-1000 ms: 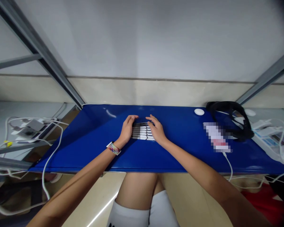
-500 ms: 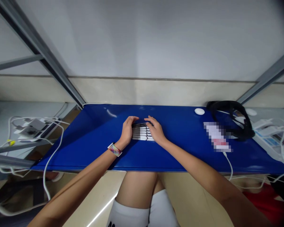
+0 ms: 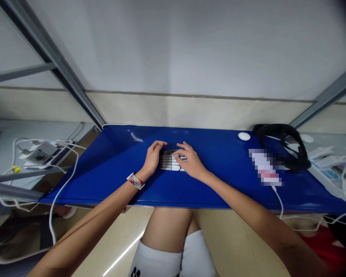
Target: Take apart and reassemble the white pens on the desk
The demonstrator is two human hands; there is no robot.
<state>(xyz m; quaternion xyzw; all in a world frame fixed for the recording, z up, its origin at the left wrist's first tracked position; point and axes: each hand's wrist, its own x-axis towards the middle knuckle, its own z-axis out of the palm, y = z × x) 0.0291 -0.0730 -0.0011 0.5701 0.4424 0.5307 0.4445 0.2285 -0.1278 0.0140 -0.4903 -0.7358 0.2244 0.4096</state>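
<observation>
Pens [image 3: 169, 163], white with dark sections, lie side by side in a compact row on the blue table [image 3: 173, 189], between the two hands. Left hand [image 3: 152, 159] is cupped open at the left ends of the row, fingers bent inward and not closed round any pen; contact at the palm cannot be confirmed. Right hand [image 3: 192, 161] is over the right ends, which it partly hides; its thumb and fingers are apart, the thumb reaching across the row. Exact pen count cannot be made out.

Left wrist carries a multicoloured band [image 3: 136, 181]. Well to the right of the hands, a white disc [image 3: 244, 136] sits near the table's far edge. Nearer the front lies a pixelated item [image 3: 263, 167] with a white cable [image 3: 279, 202] running from its near end over the table edge. A black strap [image 3: 305, 159] forms a loop beside it. Beyond the table's left side, a power strip [image 3: 42, 155] stands among further white leads. A pale wall [image 3: 167, 50] closes the far side.
</observation>
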